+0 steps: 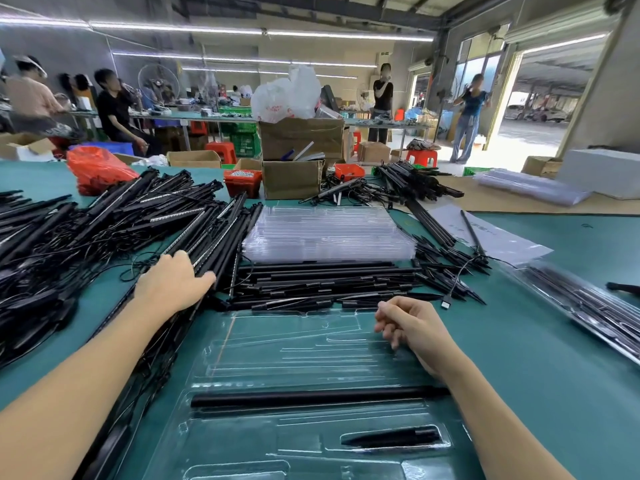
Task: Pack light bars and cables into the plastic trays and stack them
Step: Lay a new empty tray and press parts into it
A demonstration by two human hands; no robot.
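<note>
A clear plastic tray point(263, 355) lies on the green table right before me. One black light bar point(311, 398) lies across its long slot, and a short black spike point(391, 437) sits in a smaller pocket nearer me. My left hand point(171, 284) rests on a big heap of black light bars and cables point(114, 220) at the left, fingers curled around the end of a few bars. My right hand point(405, 323) hovers over the tray's far right corner, fingers loosely curled with nothing in them. A row of black bars point(329, 284) lies beyond the tray.
A stack of empty clear trays point(325, 233) stands behind the row of bars. Packed trays point(585, 306) lie at the right. Black spikes point(446, 258), cardboard boxes point(294, 178), a red bin point(242, 181) and a red bag point(97, 168) crowd the far side. People sit and stand further back.
</note>
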